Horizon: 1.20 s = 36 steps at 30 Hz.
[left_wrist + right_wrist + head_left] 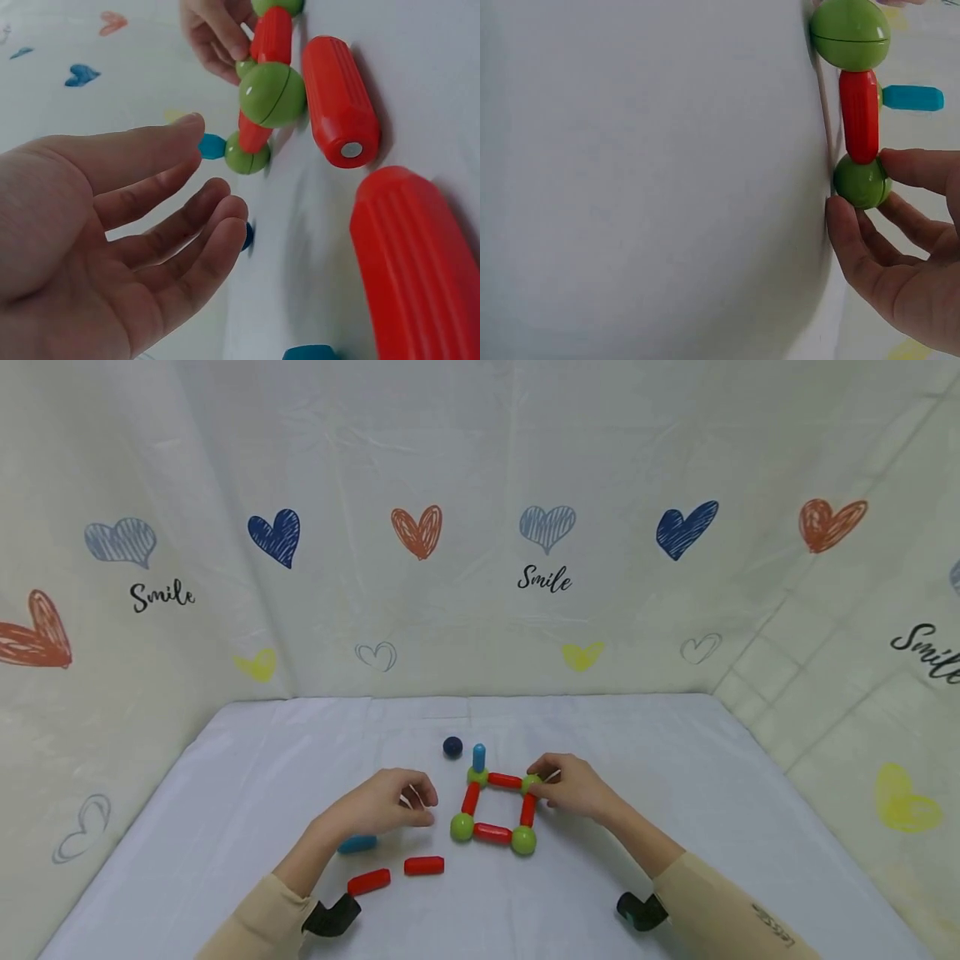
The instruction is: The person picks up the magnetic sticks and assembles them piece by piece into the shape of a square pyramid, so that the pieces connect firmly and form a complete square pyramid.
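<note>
On the table lies a square of red rods (492, 833) joined by green balls at its corners. A blue rod (479, 757) stands upright on the back-left ball (477, 777). My right hand (573, 787) pinches the back-right green ball (861, 181) between thumb and fingers. To the left of the square hovers my left hand (386, 803), its fingers loosely bent and nothing between them. Two loose red rods (423, 866) lie in front of that hand, and a blue rod (357, 843) is partly hidden under its wrist.
A dark blue ball (452, 747) sits behind the square, toward the back of the white-covered table (637, 735). Black wrist cameras (641, 911) stick out from both sleeves. A cloth wall with printed hearts rises behind the table.
</note>
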### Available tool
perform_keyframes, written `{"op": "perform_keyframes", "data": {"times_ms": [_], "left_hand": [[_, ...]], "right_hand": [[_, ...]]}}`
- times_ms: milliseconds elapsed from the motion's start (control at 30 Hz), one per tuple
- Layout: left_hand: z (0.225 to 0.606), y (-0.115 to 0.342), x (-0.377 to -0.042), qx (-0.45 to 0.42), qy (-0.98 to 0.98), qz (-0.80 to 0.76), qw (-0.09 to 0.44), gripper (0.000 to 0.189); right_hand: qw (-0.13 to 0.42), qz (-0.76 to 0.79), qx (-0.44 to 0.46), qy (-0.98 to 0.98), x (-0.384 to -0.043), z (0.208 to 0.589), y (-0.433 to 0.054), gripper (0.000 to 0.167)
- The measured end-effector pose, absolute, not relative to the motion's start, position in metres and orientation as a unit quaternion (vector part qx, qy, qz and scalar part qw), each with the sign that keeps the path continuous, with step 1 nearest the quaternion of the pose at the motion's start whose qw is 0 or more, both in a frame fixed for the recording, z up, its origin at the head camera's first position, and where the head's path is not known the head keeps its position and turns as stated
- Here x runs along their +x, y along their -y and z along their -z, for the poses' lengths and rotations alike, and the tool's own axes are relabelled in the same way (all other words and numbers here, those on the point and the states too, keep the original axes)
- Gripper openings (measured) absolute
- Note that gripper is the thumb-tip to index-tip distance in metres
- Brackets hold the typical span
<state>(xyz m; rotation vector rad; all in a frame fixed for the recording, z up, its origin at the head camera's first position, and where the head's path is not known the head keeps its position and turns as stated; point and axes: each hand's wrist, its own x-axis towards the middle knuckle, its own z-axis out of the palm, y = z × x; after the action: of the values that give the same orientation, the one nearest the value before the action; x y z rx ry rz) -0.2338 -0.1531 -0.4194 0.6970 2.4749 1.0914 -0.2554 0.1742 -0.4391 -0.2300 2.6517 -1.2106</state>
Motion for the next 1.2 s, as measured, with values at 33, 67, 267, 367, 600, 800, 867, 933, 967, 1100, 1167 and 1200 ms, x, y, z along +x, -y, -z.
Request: {"op": "perform_keyframes", "data": {"times_ms": [33, 67, 267, 367, 600, 800, 867, 933, 967, 1100, 1167, 1200], "left_hand": [[0.420, 0.153, -0.233, 0.248, -0.872, -0.384, 0.177, 0.018], [0.420, 0.153, -0.233, 0.251, -0.871, -0.382, 0.180, 0.018], [0.423, 0.153, -0.230, 0.281, -0.865, -0.368, 0.194, 0.013], [0.423, 0.151, -0.228, 0.287, -0.863, -0.363, 0.202, 0.012], [0.422, 0.147, -0.218, 0.290, -0.862, -0.342, 0.238, 0.014], [0.424, 0.145, -0.216, 0.302, -0.853, -0.337, 0.260, 0.019], [0.423, 0.144, -0.215, 0.303, -0.850, -0.336, 0.269, 0.020], [0.422, 0.143, -0.213, 0.304, -0.849, -0.332, 0.277, 0.021], [0.422, 0.143, -0.213, 0.305, -0.849, -0.329, 0.279, 0.021], [0.422, 0.142, -0.212, 0.307, -0.849, -0.322, 0.284, 0.021], [0.422, 0.142, -0.212, 0.309, -0.849, -0.320, 0.284, 0.022], [0.423, 0.142, -0.212, 0.309, -0.849, -0.320, 0.285, 0.022]], "right_hand": [[0.109, 0.411, -0.075, -0.902, -0.255, 0.439, -0.175, 0.023], [0.108, 0.409, -0.077, -0.903, -0.255, 0.440, -0.175, 0.023], [0.107, 0.407, -0.076, -0.904, -0.254, 0.440, -0.179, 0.023], [0.109, 0.408, -0.078, -0.903, -0.252, 0.438, -0.181, 0.024], [0.115, 0.411, -0.069, -0.901, -0.246, 0.437, -0.183, 0.023], [0.116, 0.412, -0.067, -0.901, -0.244, 0.439, -0.186, 0.021], [0.116, 0.413, -0.064, -0.901, -0.243, 0.440, -0.187, 0.020], [0.119, 0.411, -0.060, -0.902, -0.242, 0.440, -0.188, 0.021], [0.122, 0.411, -0.057, -0.902, -0.241, 0.440, -0.188, 0.021], [0.130, 0.410, -0.059, -0.901, -0.238, 0.440, -0.190, 0.025], [0.131, 0.410, -0.065, -0.900, -0.238, 0.440, -0.191, 0.026], [0.130, 0.410, -0.068, -0.900, -0.238, 0.440, -0.192, 0.027]]}}
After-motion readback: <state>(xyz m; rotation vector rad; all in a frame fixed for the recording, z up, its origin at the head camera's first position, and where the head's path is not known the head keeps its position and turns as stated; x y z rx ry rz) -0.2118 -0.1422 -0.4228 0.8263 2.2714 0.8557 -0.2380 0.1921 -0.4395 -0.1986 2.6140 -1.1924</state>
